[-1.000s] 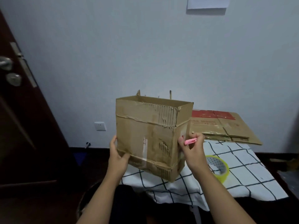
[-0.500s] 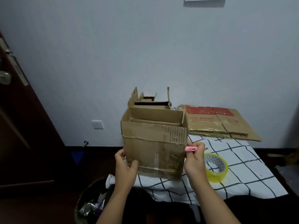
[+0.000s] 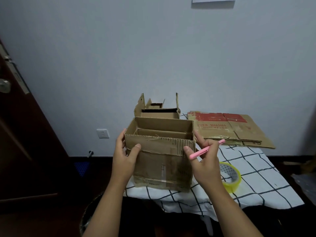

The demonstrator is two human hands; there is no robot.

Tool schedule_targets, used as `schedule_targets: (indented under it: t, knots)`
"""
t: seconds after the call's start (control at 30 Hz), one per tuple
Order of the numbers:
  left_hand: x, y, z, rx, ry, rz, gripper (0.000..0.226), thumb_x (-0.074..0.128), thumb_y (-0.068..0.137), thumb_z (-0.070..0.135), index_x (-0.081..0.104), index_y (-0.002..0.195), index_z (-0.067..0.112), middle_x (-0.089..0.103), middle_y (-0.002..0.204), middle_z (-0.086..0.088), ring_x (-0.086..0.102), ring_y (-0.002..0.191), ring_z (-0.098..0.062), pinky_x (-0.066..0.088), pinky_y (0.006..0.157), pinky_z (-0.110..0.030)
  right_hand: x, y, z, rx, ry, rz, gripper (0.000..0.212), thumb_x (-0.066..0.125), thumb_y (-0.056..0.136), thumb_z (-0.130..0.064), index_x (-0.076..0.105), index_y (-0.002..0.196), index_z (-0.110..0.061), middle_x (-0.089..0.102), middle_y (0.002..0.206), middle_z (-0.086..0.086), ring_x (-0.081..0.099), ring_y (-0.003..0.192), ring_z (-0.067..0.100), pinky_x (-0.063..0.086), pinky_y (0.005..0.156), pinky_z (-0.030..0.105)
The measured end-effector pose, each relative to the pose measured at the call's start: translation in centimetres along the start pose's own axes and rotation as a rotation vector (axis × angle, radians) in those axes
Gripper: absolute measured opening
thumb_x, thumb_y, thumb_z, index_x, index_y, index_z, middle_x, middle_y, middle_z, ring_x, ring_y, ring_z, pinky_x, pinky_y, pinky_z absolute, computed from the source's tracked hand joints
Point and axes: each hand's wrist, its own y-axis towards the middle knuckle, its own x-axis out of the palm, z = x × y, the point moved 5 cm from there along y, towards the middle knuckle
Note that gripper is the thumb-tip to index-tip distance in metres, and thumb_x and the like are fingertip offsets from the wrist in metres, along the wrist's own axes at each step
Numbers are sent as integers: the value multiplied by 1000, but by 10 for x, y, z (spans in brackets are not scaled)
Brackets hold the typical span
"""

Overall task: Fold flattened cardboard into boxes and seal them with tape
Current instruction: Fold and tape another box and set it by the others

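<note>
At the desk's [image 3: 256, 182] near edge our left hand [image 3: 125, 157] and right hand [image 3: 204, 161], which also pinched a pink pen [image 3: 206, 149], gripped the light, crushable box [image 3: 160, 159] by its side walls.

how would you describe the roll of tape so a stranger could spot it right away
Start at the table with the white, black-checked cloth. On its near right part, just right of the box the hands hold, lies the roll of tape. It is the only round, yellow, see-through thing there; everything else nearby is brown cardboard.
</note>
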Motion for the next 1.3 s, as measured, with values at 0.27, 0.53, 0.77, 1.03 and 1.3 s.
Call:
schedule_targets:
  t: [0.27,0.53,0.77,1.03,1.3]
  knots:
    - [4,-4,-1,-41,-19,-58,58,60,96,12,36,140,43,54,125,25,54,103,22,48,80,-4,2,0,2,29,-42,-89,32,59,96,-21,31,91,-36,49,142,-24,59,105,-12,46,72,13]
    - [5,-6,2,-75,1,-57,37,58,98,17,51,128,37,58,114,24,57,92,23,47,71,-3,5,-4,2,93,-141,-117,24,44,86,-51,30,89,-31,34,87,-18,48,62,-9,38,57,11]
    - [5,-4,0,-100,67,-33,8,54,98,36,61,100,39,69,91,29,62,88,15,50,68,-8,4,-5,1,102,-147,-13,29,56,94,-36,34,96,-18,47,75,-13,49,55,-2,33,51,28]
    - [4,6,-5,-104,191,27,33,60,96,35,51,127,28,55,114,22,55,101,6,43,82,-14,3,-6,4,128,-155,38,36,65,93,-26,31,102,-18,61,108,-9,54,65,5,41,56,27]
    - [5,38,-4,-41,406,-190,90,66,93,19,6,156,40,16,160,11,33,137,-15,33,113,-43,3,1,10,167,-93,-6,40,67,91,-11,29,105,-15,29,153,-20,45,106,-28,46,76,10]
